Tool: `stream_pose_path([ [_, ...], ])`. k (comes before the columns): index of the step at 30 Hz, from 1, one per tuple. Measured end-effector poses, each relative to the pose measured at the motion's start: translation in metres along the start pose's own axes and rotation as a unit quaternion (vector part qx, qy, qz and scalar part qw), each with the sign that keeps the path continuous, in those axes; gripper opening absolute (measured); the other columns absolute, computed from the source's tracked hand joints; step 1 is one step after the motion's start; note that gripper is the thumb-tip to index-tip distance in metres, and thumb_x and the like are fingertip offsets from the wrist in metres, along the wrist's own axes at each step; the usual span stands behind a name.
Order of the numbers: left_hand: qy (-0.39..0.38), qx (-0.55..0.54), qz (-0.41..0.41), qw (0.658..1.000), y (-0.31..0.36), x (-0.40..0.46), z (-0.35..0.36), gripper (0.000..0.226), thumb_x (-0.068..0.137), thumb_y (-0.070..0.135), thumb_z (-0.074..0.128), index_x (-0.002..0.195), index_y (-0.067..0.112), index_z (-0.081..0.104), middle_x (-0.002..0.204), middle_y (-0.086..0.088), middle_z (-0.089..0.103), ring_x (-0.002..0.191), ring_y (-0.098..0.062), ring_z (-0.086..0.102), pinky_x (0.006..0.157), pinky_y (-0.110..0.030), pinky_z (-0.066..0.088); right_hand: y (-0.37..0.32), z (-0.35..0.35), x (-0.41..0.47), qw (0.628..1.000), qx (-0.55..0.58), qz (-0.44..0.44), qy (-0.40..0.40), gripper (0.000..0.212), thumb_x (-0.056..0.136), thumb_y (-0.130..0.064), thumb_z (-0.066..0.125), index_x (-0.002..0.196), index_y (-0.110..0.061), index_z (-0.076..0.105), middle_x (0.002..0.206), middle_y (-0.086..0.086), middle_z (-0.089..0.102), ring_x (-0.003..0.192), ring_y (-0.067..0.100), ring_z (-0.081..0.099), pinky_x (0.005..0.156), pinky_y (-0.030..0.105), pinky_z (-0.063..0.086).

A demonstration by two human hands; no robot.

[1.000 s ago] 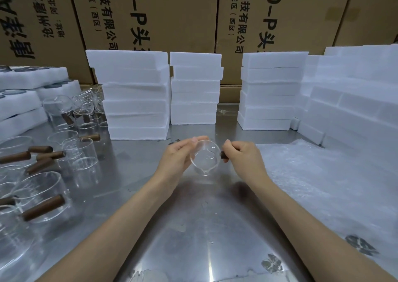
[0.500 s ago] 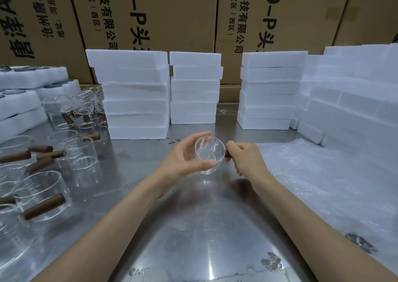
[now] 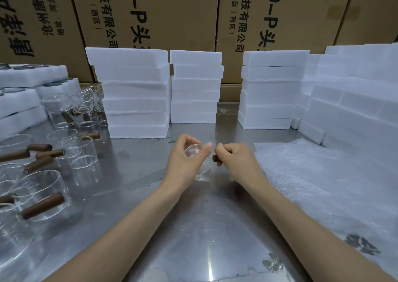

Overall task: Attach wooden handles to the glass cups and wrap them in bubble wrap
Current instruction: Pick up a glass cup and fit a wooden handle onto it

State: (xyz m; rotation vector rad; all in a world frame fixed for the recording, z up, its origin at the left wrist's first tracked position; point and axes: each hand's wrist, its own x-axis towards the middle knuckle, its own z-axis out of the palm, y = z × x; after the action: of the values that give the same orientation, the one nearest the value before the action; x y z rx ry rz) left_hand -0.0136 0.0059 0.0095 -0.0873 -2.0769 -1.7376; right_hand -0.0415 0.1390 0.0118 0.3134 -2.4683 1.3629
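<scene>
head view. my left hand (image 3: 185,160) holds a small glass cup (image 3: 199,163) above the steel table (image 3: 193,227), near the middle of the bench and clear of its surface as far as i can tell. the fingers are curled round the far side of the cup and the thumb comes across its near side, thumb tip up by the rim at the cup's right edge; the glass shows between thumb and fingers and below the palm. my right hand (image 3: 234,160) sits just beside it on the right, fingers curled in, pinching a dark wooden handle (image 3: 216,158) of which only the short end shows, poking out under the fingertips and meeting the cup's right side. whether the handle is fully seated on the cup i cannot tell; the joint is hidden by the fingers. bubble wrap (image 3: 323,184) lies flat on the table to the right, well apart from the cup and near my right forearm. to the left, a cluster of finished cups with handles (image 3: 41,197) stands and lies on the table, with loose-looking handles among them. at the back, stacks of white foam blocks (image 3: 133,92) stand in a row in front of cardboard cartons (image 3: 150,12).
</scene>
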Motion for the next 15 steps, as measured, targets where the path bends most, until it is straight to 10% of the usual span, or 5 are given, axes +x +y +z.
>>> stream_pose_path([
  [10,-0.174,0.034,0.044,0.983,-0.004,0.004,-0.010,0.076,0.068,0.043,0.082,0.131,0.040,0.041,0.122,0.021,0.054,0.118,0.007,0.049,0.091,-0.007,0.040,0.004,-0.010,0.005,0.984,0.125,0.127,-0.016,0.051,0.085,-0.024,0.047,0.035,-0.018,0.051,0.032,-0.013,0.041,0.031,0.008,0.031,0.046,0.023,0.028],
  [15,-0.110,0.053,0.065,0.990,-0.008,0.009,-0.013,0.073,0.062,0.041,0.085,0.128,0.033,0.053,0.108,0.013,0.066,0.094,-0.005,0.065,0.082,-0.020,0.052,0.002,-0.011,0.005,0.999,-0.033,0.008,0.035,0.053,0.091,-0.032,0.040,0.041,-0.021,0.050,0.042,-0.008,0.051,0.040,0.008,0.043,0.051,0.025,0.035],
])
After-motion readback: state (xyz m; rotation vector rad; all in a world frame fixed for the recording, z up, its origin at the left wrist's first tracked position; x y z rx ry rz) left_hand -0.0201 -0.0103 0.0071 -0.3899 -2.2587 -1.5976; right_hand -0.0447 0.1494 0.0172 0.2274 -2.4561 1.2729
